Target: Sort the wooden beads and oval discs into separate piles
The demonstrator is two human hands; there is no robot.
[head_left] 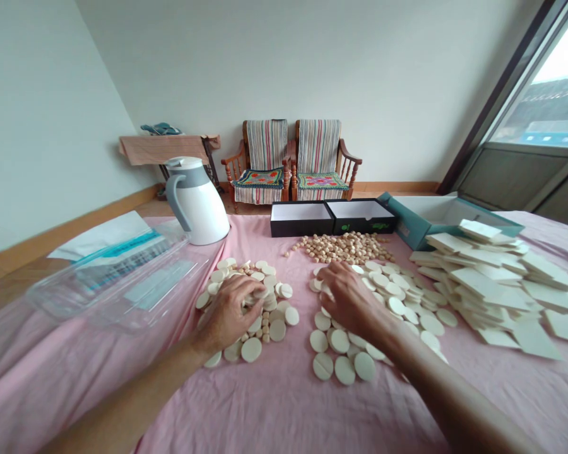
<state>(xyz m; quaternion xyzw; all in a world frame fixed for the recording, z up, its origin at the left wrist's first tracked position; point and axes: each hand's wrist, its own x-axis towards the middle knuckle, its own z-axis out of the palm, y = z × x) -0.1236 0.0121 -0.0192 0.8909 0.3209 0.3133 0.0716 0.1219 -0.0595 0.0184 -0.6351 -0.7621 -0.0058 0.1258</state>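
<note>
My left hand [231, 310] is curled over a pile of pale round wooden discs [251, 349], its thumb and fingers closed around discs at the pile's middle. Small wooden beads [266, 329] lie among these discs. Over a second, wider spread of round discs [344, 369] is my right hand [349, 295], palm down, with its fingers bent and close together. Its fingertips touch down at the far left side of that spread; what they pinch, if anything, is hidden.
Behind the discs lies a heap of wooden beads [345, 247]. Two black boxes [303, 229] and a teal box [409, 230] stand farther back. Square wooden tiles [483, 284] are heaped at right. A white jug [206, 214] and clear plastic packaging [118, 277] occupy the left.
</note>
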